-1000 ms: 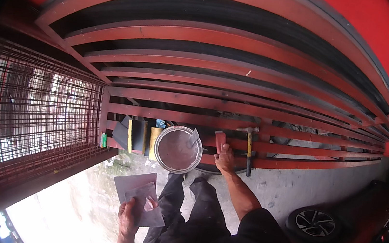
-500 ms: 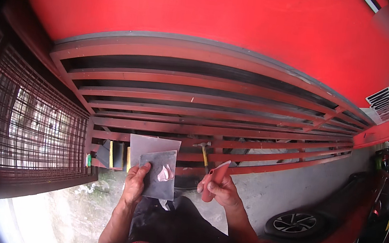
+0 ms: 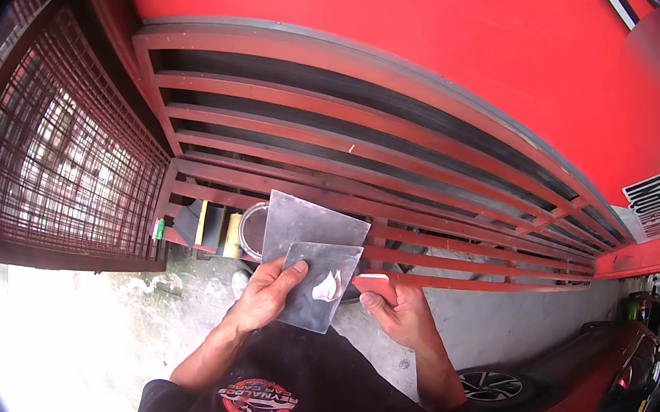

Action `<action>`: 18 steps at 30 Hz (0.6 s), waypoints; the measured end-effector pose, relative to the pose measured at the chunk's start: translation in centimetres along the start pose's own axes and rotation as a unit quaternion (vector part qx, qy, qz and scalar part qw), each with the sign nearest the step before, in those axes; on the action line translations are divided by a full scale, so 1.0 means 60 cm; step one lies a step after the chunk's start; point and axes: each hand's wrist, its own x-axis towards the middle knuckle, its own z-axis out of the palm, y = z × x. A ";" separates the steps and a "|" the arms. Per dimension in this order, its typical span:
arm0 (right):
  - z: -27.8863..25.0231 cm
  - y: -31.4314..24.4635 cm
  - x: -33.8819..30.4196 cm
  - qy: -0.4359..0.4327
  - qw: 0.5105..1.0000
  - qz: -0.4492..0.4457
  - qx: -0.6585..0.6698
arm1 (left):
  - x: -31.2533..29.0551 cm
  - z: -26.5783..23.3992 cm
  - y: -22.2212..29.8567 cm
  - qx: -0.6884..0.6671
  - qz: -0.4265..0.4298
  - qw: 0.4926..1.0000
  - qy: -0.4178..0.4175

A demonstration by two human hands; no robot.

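Note:
My left hand (image 3: 263,295) grips a small grey flat plate (image 3: 303,306), thumb on top and fingers underneath. A dab of whitish-pink putty (image 3: 327,286) sits on its face. Behind it a larger grey sheet (image 3: 313,222) sticks out beyond the far edge; how it is held is hidden. Close by on the right, my right hand (image 3: 405,318) is closed around a flat red spreader (image 3: 380,287), thumb on its near side. The spreader's pale-edged end points toward the plate, near its right edge and apart from the putty.
Beyond my hands stands a red slatted metal rack (image 3: 339,133). A round can (image 3: 253,231) and a yellow-edged block (image 3: 214,229) are left of the sheet. A wire-mesh panel (image 3: 64,157) rises at left; a red car (image 3: 571,392) with a dark wheel (image 3: 492,384) is at right.
Both hands have come closer together, the plate and putty shifting right. The spreader has tipped from upright to nearly level. The view has shifted, and the hammer seen earlier is now hidden.

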 end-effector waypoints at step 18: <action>0.009 0.018 0.007 0.018 0.999 -0.028 -0.031 | -0.017 0.018 -0.024 0.076 -0.021 0.997 -0.013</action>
